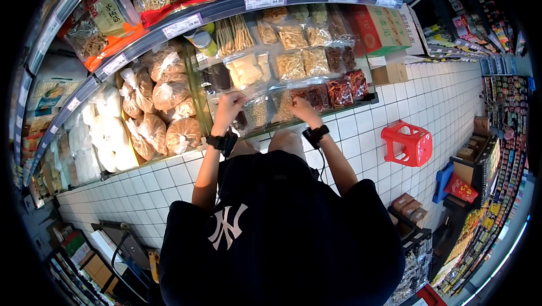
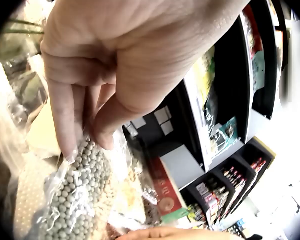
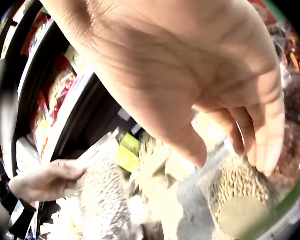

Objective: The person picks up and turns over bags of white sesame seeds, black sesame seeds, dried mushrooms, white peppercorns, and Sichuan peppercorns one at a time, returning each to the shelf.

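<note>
My left hand [image 1: 227, 112] pinches the top of a clear bag of small round grey-green grains [image 2: 77, 192] between thumb and fingers. In the right wrist view that bag hangs tilted from the left hand [image 3: 45, 180]. My right hand [image 1: 306, 112] is over the front row of bags. Its fingers [image 3: 265, 145] reach down to the top of a clear bag of tan beans [image 3: 240, 187], with the thumb standing apart from them. Bags of dried red chillies [image 1: 340, 96] lie to the right of it.
Bagged brown goods [image 1: 169, 91] fill the compartment on the left, behind a clear divider [image 1: 196, 88]. A shelf edge with price labels [image 1: 265, 1] curves above the bags. A red-green box [image 1: 387, 29] stands at the right end; a red stool [image 1: 407, 144] is on the tiled floor [image 1: 350, 153].
</note>
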Demonstrator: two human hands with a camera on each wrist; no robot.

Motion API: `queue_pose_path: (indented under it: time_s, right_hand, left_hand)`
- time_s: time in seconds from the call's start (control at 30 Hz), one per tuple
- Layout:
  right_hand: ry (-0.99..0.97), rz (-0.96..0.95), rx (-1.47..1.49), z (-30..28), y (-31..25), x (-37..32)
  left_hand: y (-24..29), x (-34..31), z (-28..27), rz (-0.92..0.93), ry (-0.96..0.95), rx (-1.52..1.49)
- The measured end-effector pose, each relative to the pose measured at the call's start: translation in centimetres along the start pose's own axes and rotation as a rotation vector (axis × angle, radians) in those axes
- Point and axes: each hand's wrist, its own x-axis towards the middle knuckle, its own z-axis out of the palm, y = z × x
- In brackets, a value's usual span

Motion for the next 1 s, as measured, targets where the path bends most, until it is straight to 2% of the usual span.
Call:
queue_pose_path:
  time_s: [0.03,0.07,0.13,0.27,0.37,0.43,0.47,0.53,0.57,0.63,0.7,0.77,0.8,0.83,0.9,0.93,1.0]
  right_hand:
    - [0.027,-0.024,-0.124,0.9,-0.4,0.0]
    - [0.024,-0.022,-0.126,1.7,-0.6,-0.1]
    - [0.141,0.038,-0.214,2.7,-1.0,-0.2]
    - [0.113,0.005,-0.146,3.5,0.3,-0.2]
    - [-0.007,0.036,-0.113,3.0,-0.2,-0.5]
    - [0.018,0.029,-0.050,3.3,0.3,-0.3]
    - [0.020,0.032,-0.051,3.1,0.8,-0.4]
    - [0.014,-0.026,-0.111,1.6,-0.6,-1.8]
    - [0.017,-0.023,-0.109,1.2,-0.8,-2.0]
    - [-0.008,-0.114,-0.086,1.1,-0.5,-2.3]
    - [-0.018,-0.108,-0.045,1.5,-0.2,-2.6]
    - [-0.023,-0.102,-0.007,1.7,0.3,-2.7]
    - [-0.011,-0.115,-0.011,2.4,0.9,-2.5]
    - [0.003,-0.128,-0.016,2.6,1.1,-2.5]
    - [0.023,-0.128,-0.033,2.7,1.3,-2.5]
    - [0.033,-0.130,-0.048,2.6,1.3,-2.6]
    - [-0.019,-0.092,-0.002,2.0,1.3,-2.4]
  left_hand:
    - [-1.4,0.8,0.4,-0.002,0.000,-0.003]
    - [-3.1,1.7,1.2,0.038,-0.011,0.066]
    - [-5.9,3.1,2.5,0.083,-0.008,0.110]
    - [-9.1,5.1,4.0,0.036,0.032,0.147]
    - [-10.1,5.6,4.1,-0.058,-0.008,0.111]
    - [-10.4,5.8,4.1,0.020,-0.071,0.469]
    - [-10.6,5.7,4.4,0.022,-0.074,0.468]
    - [-8.3,4.2,5.1,-0.029,0.111,0.758]
    - [-7.2,3.8,5.4,-0.026,0.106,0.759]
    - [-5.1,3.0,6.1,0.146,0.249,0.907]
    - [-4.6,3.3,6.7,0.200,0.255,0.857]
    - [-5.3,4.0,7.6,0.037,-0.133,0.333]
    - [-6.0,4.1,8.5,-0.091,-0.199,0.112]
    - [-6.9,4.4,9.2,-0.085,-0.203,0.114]
    - [-9.0,5.0,10.9,-0.073,-0.191,0.467]
    - [-11.6,5.7,11.6,-0.156,-0.200,0.360]
    - [-11.4,5.9,11.5,-0.219,-0.222,0.274]
